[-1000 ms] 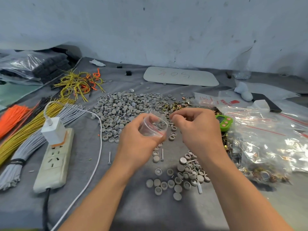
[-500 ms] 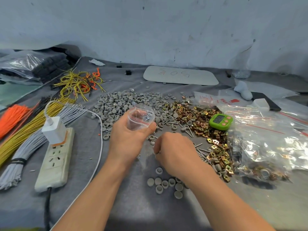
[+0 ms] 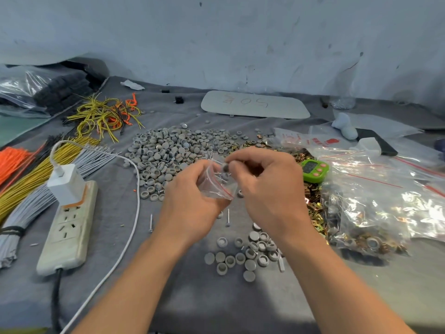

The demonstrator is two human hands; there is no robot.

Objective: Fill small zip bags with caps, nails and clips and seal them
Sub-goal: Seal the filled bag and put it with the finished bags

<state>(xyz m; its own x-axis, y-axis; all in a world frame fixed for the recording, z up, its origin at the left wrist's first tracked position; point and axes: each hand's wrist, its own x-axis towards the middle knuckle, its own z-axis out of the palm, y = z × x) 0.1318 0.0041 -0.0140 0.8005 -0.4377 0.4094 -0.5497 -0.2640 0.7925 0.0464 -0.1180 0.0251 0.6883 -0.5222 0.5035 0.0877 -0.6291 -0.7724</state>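
Observation:
My left hand (image 3: pixel 190 206) grips a small clear zip bag (image 3: pixel 218 183) with a red seal line, held up over the grey cloth. My right hand (image 3: pixel 267 189) pinches a grey cap (image 3: pixel 226 168) at the bag's mouth. A big heap of grey caps (image 3: pixel 173 150) lies behind the hands. A smaller group of caps (image 3: pixel 243 254) sits below my wrists. Loose nails (image 3: pixel 227 216) lie on the cloth under the bag. Brass clips (image 3: pixel 313 203) spread out to the right of my right hand, partly hidden by it.
A power strip (image 3: pixel 69 227) with a white charger and cable lies at the left, beside bundles of yellow, grey and orange wires (image 3: pixel 31 169). Large clear bags (image 3: pixel 385 196) of parts fill the right. A green timer (image 3: pixel 315 170) sits by them. A white board (image 3: pixel 255 104) lies at the back.
My right hand came up from the small cap group near the table front to the bag's mouth with a cap. The left hand with the bag shifted right and slightly down.

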